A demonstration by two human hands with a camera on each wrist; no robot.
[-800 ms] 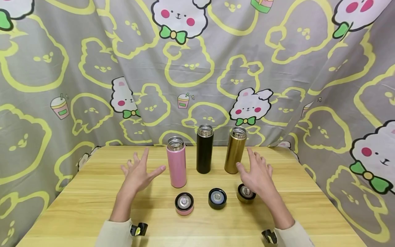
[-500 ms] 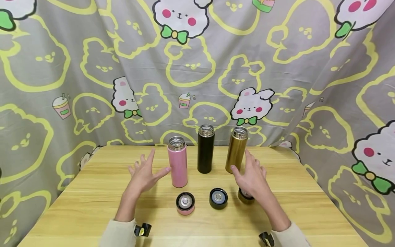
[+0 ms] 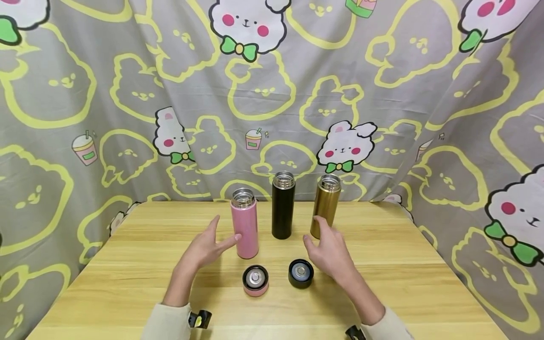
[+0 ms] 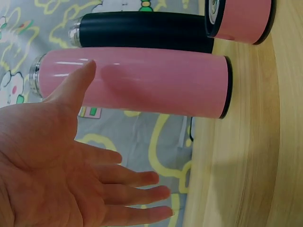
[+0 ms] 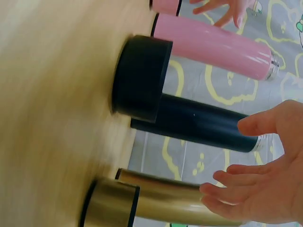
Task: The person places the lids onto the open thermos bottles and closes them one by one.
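The left hand (image 3: 203,248) and right hand (image 3: 330,251) hover unclenched, empty; the uncapped pink bottle (image 3: 245,224) beside the left probably wants a low, gentle grip against tipping.

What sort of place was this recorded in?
Likely an indoor tabletop setup, perhaps arranged for filming: a cartoon-print curtain hangs behind a wood-grain table, on which three uncapped bottles stand upright.

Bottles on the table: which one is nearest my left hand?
The pink bottle, just beside your left hand; the black bottle and gold bottle stand farther to your right.
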